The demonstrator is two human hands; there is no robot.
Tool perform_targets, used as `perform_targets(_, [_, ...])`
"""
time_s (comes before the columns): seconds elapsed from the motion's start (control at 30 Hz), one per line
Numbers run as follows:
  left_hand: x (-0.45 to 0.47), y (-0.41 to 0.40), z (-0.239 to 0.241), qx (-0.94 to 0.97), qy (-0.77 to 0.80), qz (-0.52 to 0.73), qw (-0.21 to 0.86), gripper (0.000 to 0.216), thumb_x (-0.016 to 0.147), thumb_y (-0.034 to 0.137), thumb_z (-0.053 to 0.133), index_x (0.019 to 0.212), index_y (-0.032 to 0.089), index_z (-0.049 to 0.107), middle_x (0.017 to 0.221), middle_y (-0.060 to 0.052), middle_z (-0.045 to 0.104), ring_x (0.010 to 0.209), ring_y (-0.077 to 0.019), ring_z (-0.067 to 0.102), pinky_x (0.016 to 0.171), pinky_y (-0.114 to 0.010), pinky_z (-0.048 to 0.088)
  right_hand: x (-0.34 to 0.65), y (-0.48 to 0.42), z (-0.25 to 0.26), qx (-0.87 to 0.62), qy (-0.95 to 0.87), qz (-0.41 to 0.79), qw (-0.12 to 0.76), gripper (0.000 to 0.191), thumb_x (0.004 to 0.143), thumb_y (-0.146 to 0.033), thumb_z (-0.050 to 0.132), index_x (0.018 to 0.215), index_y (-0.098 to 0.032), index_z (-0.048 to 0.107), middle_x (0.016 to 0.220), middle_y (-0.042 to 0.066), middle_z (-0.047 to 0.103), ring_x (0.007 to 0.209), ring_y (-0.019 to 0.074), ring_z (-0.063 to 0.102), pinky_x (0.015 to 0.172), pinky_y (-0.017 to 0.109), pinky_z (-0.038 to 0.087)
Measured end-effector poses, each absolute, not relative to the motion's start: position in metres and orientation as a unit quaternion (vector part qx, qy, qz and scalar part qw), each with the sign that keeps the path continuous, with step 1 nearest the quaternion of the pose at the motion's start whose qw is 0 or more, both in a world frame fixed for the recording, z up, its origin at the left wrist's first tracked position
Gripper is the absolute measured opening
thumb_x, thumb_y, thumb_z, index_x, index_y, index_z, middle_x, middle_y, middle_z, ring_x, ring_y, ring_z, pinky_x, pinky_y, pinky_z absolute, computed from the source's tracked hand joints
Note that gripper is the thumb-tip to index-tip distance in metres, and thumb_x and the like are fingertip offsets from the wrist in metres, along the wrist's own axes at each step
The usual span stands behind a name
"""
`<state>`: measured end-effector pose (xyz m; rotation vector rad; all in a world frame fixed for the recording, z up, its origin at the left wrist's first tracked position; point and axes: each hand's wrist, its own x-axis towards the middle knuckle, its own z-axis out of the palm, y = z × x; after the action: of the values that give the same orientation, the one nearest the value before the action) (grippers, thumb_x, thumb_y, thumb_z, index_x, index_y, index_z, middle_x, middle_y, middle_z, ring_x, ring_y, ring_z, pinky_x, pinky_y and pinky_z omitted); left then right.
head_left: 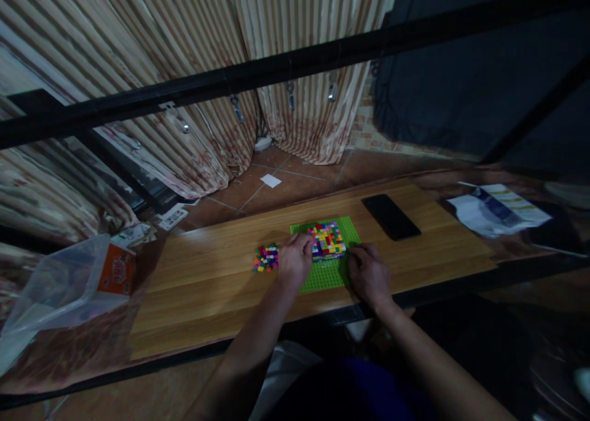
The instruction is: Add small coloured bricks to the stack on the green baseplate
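Observation:
A block of multicoloured toy building bricks stands on a green studded baseplate on the wooden board. My left hand is at the block's left side, its fingers closed in a pinch; whatever is between them is hidden. At the right edge of the baseplate, my right hand has its fingers curled together close to the block's right corner. I cannot make out anything in it. A small pile of loose coloured bricks lies just left of my left hand, partly covered by it.
On the board, a black phone lies right of the baseplate. A clear plastic tub with an orange label stands off the left end. White plastic packaging lies beyond the right end. A dark metal bar crosses in front of striped curtains.

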<state>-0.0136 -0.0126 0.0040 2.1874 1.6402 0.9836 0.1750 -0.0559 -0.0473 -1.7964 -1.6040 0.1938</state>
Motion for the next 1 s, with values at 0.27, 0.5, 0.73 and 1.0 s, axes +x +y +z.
perform_targets(0.27, [-0.013, -0.019, -0.005, 0.764, 0.528, 0.363, 0.083, 0.022, 0.091, 0.01, 0.051, 0.09, 0.019, 0.071, 0.089, -0.004, 0.071, 0.086, -0.0166, 0.065, 0.083, -0.029, 0.049, 0.175, -0.056, -0.048, -0.693, -0.62, 0.08, 0.359, 0.03, 0.09, -0.027, 0.044, 0.099, -0.019, 0.072, 0.111, 0.011, 0.066, 0.094, 0.0224, 0.063, 0.08, 0.034, 0.051])
perform_targets(0.5, [-0.014, -0.02, -0.008, 0.787, 0.53, 0.312, 0.045, 0.03, 0.089, 0.007, 0.047, 0.103, 0.019, 0.07, 0.095, -0.007, 0.071, 0.091, -0.0202, 0.065, 0.088, -0.036, 0.051, 0.174, -0.054, -0.05, -0.696, -0.619, 0.087, 0.353, 0.032, 0.09, -0.027, 0.043, 0.099, -0.019, 0.072, 0.112, 0.011, 0.066, 0.096, 0.0235, 0.064, 0.08, 0.035, 0.052])
perform_targets(0.73, [-0.014, -0.021, -0.016, 0.772, 0.538, 0.336, 0.042, 0.036, 0.088, 0.004, 0.045, 0.11, 0.02, 0.069, 0.099, -0.007, 0.072, 0.094, -0.0217, 0.067, 0.088, -0.038, 0.054, 0.173, -0.047, -0.054, -0.676, -0.628, 0.08, 0.377, 0.028, 0.088, -0.021, 0.044, 0.095, -0.02, 0.071, 0.107, 0.009, 0.067, 0.09, 0.0201, 0.066, 0.08, 0.03, 0.052])
perform_targets(1.0, [-0.014, -0.038, -0.04, 0.733, 0.524, 0.412, 0.138, 0.056, 0.092, 0.007, 0.038, 0.146, 0.02, 0.04, 0.13, -0.011, 0.064, 0.118, -0.0209, 0.063, 0.1, -0.038, 0.053, 0.172, -0.047, -0.052, -0.683, -0.613, 0.082, 0.389, 0.027, 0.085, -0.019, 0.046, 0.092, -0.02, 0.071, 0.103, 0.008, 0.067, 0.087, 0.0198, 0.066, 0.078, 0.03, 0.052])
